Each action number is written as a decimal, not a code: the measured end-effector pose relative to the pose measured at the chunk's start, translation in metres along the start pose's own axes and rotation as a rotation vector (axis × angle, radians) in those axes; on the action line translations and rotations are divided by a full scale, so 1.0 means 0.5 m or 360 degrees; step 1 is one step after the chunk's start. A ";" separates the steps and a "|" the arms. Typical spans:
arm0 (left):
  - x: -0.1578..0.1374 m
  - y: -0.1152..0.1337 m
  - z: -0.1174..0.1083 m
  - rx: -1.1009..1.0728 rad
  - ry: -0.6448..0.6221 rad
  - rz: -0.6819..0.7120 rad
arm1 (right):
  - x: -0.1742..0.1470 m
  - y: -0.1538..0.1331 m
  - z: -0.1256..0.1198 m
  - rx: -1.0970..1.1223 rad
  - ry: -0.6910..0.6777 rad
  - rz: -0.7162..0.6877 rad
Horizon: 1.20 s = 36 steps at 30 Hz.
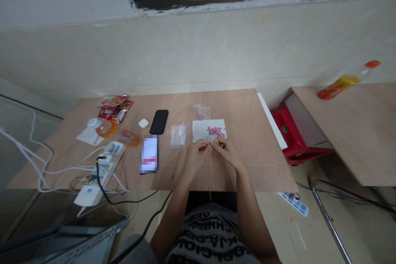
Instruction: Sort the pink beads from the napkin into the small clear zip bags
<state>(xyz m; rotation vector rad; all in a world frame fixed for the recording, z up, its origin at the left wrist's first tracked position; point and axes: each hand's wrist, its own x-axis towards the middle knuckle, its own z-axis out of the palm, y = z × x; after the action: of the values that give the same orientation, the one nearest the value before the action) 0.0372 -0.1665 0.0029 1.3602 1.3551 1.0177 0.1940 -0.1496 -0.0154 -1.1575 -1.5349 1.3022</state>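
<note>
a: state the condition of each hand.

b: the left hand (198, 150) is nearly closed, thumb and fingers drawn into a pinch. the right hand (225, 148) meets it in a similar pinch. a pink bead (210, 144) sits between their fingertips. which hand carries the string (209, 175) cannot be told.

a: list the likely faults and their causes.

b: first, the bead may drop if either pinch loosens; being small, it could roll towards the body and off the table (262, 169). second, the string, hanging below both hands past the near edge, may snag on clothing and tug the bead loose. third, a wrist or finger pushed forward may shift the paper (199, 130) and scatter the loose beads (215, 131).

a: describe the beads and their location.

b: the loose beads are small and pink, gathered in an uneven cluster on the white paper, just beyond the right hand. more show through a bag of beads (202, 112), beyond the paper. a clear bag (178, 135) lies flat, ahead and left of the left hand.
</note>
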 end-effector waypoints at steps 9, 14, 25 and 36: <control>0.009 -0.013 -0.014 -0.0279 0.0095 -0.0205 | -0.005 -0.002 0.008 -0.0005 -0.0051 -0.0075; 0.008 -0.002 -0.031 -0.0065 0.0368 -0.0114 | -0.004 0.000 0.016 -0.0123 0.0105 -0.0057; 0.011 -0.051 0.024 -0.0881 0.0314 -0.0510 | -0.003 -0.022 -0.019 0.0107 0.0168 -0.0168; 0.006 -0.046 -0.003 -0.1122 0.0421 -0.0529 | 0.000 0.030 -0.037 0.0208 0.0140 0.0048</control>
<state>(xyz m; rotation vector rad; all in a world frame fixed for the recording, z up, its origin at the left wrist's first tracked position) 0.0309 -0.1642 -0.0196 0.4744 1.1839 1.3030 0.2138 -0.1442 -0.0273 -1.1433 -1.3530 1.3333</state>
